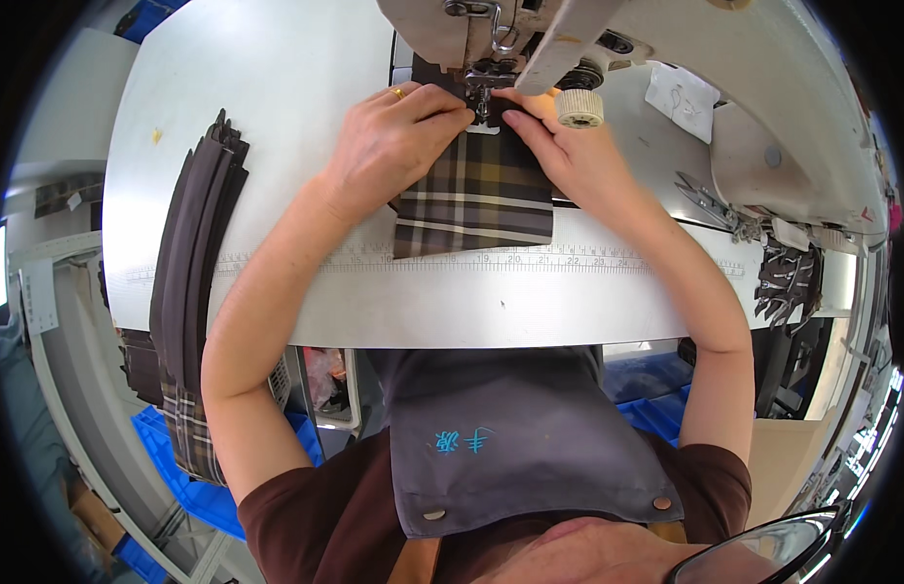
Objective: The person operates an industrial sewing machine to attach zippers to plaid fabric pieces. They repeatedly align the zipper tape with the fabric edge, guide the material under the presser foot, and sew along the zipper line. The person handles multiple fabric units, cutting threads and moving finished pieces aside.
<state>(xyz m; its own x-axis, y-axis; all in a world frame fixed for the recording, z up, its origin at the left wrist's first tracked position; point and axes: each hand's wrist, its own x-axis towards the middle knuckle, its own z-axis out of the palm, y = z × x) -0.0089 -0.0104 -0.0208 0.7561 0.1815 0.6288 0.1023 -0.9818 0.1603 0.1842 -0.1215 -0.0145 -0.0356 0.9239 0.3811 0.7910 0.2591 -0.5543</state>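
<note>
A plaid fabric piece [476, 200] in brown, black and white lies under the needle and presser foot [483, 102] of a sewing machine [647, 39]. Its near edge reaches down to the ruler markings on the table. My left hand [389, 146] is closed, its fingertips pinching the far edge of the cloth just left of the foot. On the other side, my right hand [578, 156] holds the dark part of the cloth between thumb and forefinger, close to the foot. The machine head partly hides the right fingers.
Folded dark strips with plaid ends [201, 224] hang over the table's left side, above a blue crate [175, 467]. Scissors [705, 200] rest at the right beside the machine base. Dark pieces with metal parts [791, 277] hang at the right edge. A printed ruler [364, 258] crosses the tabletop.
</note>
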